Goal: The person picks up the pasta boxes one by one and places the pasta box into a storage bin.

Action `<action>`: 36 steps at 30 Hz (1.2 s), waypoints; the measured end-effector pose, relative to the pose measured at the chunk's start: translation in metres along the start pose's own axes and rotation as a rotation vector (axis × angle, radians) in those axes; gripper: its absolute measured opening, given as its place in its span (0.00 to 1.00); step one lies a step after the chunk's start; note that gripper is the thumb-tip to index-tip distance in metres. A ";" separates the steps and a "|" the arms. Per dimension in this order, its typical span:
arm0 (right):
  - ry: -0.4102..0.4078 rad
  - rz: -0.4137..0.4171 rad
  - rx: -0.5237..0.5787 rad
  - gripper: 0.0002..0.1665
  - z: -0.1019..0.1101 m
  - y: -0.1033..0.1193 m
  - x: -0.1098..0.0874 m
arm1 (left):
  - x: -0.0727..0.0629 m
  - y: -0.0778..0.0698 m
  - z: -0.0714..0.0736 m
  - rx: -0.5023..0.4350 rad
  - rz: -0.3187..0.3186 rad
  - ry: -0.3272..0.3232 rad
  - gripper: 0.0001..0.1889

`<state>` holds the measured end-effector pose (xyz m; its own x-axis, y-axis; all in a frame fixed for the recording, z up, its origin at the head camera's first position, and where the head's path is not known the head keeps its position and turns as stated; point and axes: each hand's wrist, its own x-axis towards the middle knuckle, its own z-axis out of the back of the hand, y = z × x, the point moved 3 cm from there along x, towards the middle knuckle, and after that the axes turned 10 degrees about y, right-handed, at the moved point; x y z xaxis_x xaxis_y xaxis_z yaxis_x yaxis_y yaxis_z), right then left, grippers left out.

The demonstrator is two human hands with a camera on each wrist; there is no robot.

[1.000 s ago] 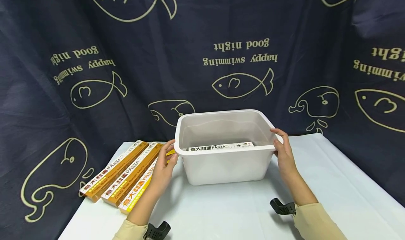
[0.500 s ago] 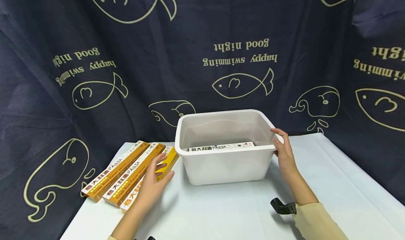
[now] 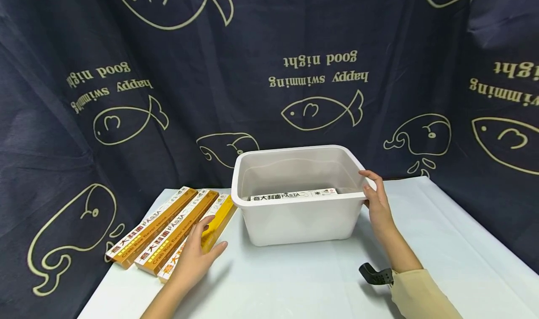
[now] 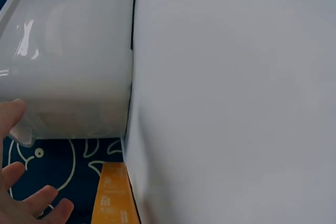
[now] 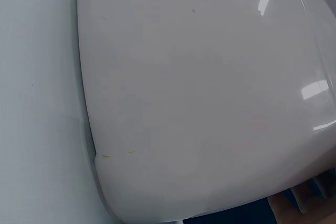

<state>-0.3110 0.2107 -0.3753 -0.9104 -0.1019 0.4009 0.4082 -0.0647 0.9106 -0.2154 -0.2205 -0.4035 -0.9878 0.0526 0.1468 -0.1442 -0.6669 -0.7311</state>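
My left hand (image 3: 193,263) is over the near part of a yellow-and-white pasta box (image 3: 223,220), thumb and fingers spread apart and nothing held. In the left wrist view its fingers (image 4: 39,200) appear beside that box's yellow side (image 4: 111,195). A white plastic bin (image 3: 299,221) stands upright on the table, tilted slightly in view. At the bin's right rim, my right hand (image 3: 380,211) grips with thumb and fingers. Inside the bin lies a white pasta box (image 3: 294,195), its lower part hidden by the front wall. The right wrist view is filled mostly by the bin's wall (image 5: 194,93).
Two brown-and-white crab roe pasta boxes (image 3: 153,228) lie side by side, left of the yellow one. A white cloth (image 3: 303,281) covers the table. Behind it hangs a dark blue curtain (image 3: 252,76) with fish and whale prints.
My left hand has let go of the bin's left rim and moved left and toward me, over the yellow pasta box. My right hand and the bin stay in place.
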 end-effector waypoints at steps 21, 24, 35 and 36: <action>0.003 -0.002 0.007 0.28 -0.001 0.005 0.001 | -0.016 0.025 0.021 0.136 0.094 -0.020 0.45; 0.003 -0.010 0.003 0.29 0.000 0.004 0.000 | -0.016 0.028 0.024 0.138 0.112 -0.026 0.45; -0.003 -0.002 0.009 0.29 -0.001 0.001 -0.001 | -0.019 0.045 0.037 0.125 0.150 0.038 0.45; -0.004 0.002 0.012 0.28 -0.001 0.002 -0.001 | -0.019 0.047 0.038 0.127 0.145 0.040 0.45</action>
<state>-0.3092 0.2098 -0.3743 -0.9098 -0.0981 0.4033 0.4094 -0.0526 0.9108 -0.2007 -0.2807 -0.4153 -0.9996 -0.0227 0.0174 0.0058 -0.7577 -0.6526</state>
